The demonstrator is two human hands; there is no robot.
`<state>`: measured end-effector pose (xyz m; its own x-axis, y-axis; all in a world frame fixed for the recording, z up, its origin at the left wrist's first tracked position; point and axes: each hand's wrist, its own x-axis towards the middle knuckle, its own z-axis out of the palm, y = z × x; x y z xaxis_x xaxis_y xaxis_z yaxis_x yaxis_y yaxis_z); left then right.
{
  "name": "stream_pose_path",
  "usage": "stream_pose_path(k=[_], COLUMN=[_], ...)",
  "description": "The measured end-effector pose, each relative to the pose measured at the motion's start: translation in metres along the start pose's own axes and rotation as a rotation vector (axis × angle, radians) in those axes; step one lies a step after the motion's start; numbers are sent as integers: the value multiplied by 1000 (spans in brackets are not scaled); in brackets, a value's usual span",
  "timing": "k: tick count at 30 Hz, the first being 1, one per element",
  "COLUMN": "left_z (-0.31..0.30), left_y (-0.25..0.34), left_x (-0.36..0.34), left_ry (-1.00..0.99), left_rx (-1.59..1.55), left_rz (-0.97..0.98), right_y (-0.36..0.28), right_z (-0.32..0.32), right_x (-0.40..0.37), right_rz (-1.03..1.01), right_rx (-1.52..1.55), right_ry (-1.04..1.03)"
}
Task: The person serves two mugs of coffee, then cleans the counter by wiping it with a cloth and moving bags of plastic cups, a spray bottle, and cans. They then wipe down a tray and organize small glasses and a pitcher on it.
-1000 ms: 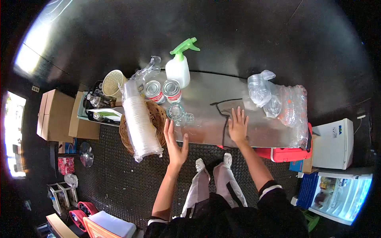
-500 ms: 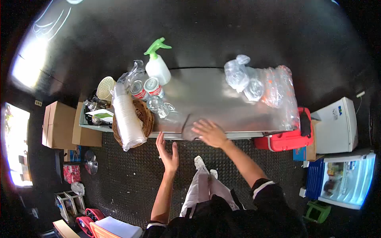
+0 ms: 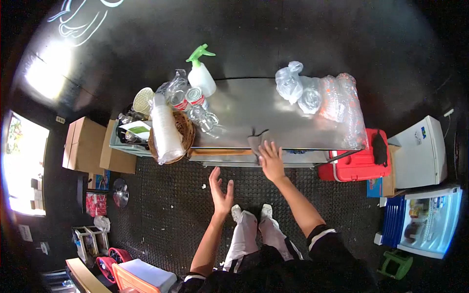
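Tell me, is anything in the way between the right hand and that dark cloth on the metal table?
Nothing visible is in the way. The right hand overlaps the right side of the dark cloth at the metal table's front edge, and the left hand is off to the side.

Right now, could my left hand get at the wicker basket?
Probably yes: your left hand looks empty, with nothing visible between it and the basket, though stacked cups cover part of the weave.
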<state>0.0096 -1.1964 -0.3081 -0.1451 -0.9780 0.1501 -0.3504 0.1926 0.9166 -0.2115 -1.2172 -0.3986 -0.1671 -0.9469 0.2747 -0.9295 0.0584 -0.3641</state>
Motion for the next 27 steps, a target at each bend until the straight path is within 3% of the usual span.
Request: stream_pose_path(k=[2, 4, 5, 6, 8, 9, 13, 14, 16, 18, 20, 22, 26, 27], left_z=[-5, -12, -15, -18, -24, -24, -40, -45, -57, -67, -70, -82, -93, -94], left_y=[1, 3, 3, 4, 4, 2, -3, -7, -16, -31, -33, -10, 0, 7], left_x=[-1, 3, 4, 6, 11, 13, 14, 15, 18, 20, 16, 15, 19, 17], left_ry=[-32, -64, -105, -98, -209, -252, -353, -385, -420, -541, -460, -330, -458, -397], left_rx=[47, 54, 57, 54, 220, 228, 227, 128, 25, -123, -267, -803, -1285, -1317], left_rz=[0, 15, 22, 26, 242, 266, 213, 126, 47, -91, -82, -202, -269, -263], right_y=[-19, -34, -55, -59, -69, -87, -136, -142, -150, -159, -170, -179, -193, -196], right_z=[0, -9, -32, -28, -19, -37, -71, -69, -66, -81, -101, -101, -93, -91], right_x=[-2, -2, 1, -1, -4, -4, -5, -6, -6, -6, -10, -17, -39, -43], right_rz=[-38, 12, 255, 248, 6, 127, 77, 71, 165, 232, 579, 602, 699, 673], right_rx=[120, 397, 511, 508, 633, 693, 889, 885, 1341, 1347, 1543, 1689, 1932, 1874], right_ry=[6, -150, -322, -320, -80, -191, -249, -250, -288, -209, -252, -244, -330, -358])
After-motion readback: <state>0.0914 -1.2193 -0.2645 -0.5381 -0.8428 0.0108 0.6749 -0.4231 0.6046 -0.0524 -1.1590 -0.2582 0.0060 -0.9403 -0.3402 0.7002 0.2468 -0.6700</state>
